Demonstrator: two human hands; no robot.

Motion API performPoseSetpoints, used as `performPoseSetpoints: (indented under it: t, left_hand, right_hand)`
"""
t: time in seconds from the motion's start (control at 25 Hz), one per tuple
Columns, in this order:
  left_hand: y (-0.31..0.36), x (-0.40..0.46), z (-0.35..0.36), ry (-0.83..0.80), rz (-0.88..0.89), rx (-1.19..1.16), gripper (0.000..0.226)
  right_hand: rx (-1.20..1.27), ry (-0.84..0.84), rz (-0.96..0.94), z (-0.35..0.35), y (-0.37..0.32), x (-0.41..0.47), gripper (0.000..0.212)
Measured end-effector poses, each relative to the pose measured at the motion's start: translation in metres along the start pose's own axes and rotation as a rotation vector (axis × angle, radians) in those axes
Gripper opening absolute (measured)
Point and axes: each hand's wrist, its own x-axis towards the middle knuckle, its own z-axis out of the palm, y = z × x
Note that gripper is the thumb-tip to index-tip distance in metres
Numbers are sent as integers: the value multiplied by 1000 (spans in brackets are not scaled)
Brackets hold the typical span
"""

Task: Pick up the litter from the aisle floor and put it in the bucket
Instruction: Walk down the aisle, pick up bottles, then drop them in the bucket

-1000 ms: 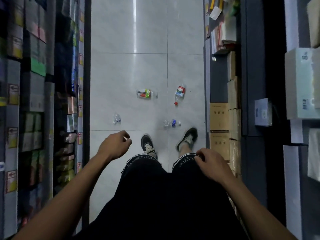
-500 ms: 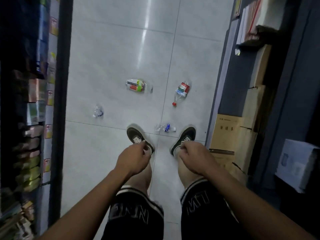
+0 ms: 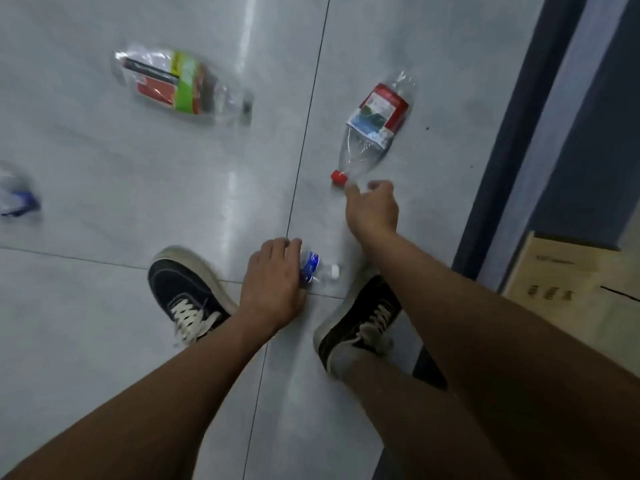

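Litter lies on the pale tiled aisle floor point(image 3: 104, 306). My left hand point(image 3: 273, 282) reaches down between my shoes and curls over a small crushed bottle point(image 3: 317, 268) with a blue label and white cap. My right hand point(image 3: 374, 209) is further ahead, its thumb and fingers spread just at the neck of a clear bottle point(image 3: 374, 129) with a red cap and red-and-blue label; they do not grip it. A flattened bottle point(image 3: 180, 84) with a green and red label lies at the upper left. No bucket is in view.
Another crumpled clear bottle with blue on it point(image 3: 14, 195) sits at the left edge. My two dark laced shoes point(image 3: 187, 292) stand on the tiles. The dark blue shelf base point(image 3: 502, 168) and a cardboard box point(image 3: 571, 282) line the right side.
I have bent down close to the floor. My left hand dropped onto the small blue-labelled bottle, and my right hand reached forward to the red-capped bottle's neck.
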Motion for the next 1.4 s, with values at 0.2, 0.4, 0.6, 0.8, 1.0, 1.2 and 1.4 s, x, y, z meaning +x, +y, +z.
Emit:
performPoseSetpoints:
  t: [0.2,0.4,0.6,0.8,1.0,1.2,1.4]
  left_hand:
    - [-17,50,68,79,55,95,54]
    - [-13,34,52,-34,59,5,43]
    - [-8,-35,-23,-13,-141,-183,49]
    - [9,-139,-146,12,-245,-168,64]
    - [34,-252,-296,-60,-212,-145,65]
    - [50,-357,-431,31,-227,-342,49]
    - [47,-439,-501,179,-181,-370,55]
  right_hand:
    - [212,179,155,45,-7,104,84]
    - [227,176,54,40,-6,98,60]
    - [161,152,59,-12,17,-2,55]
    - [30,88,106,-106,23,-157,52]
    - [-87,20,59,-196,-10,-319,61]
    - [-132,-9,-103,-275,-54,-457,58]
    - [-100,56,-215,-317,-65,-562,49]
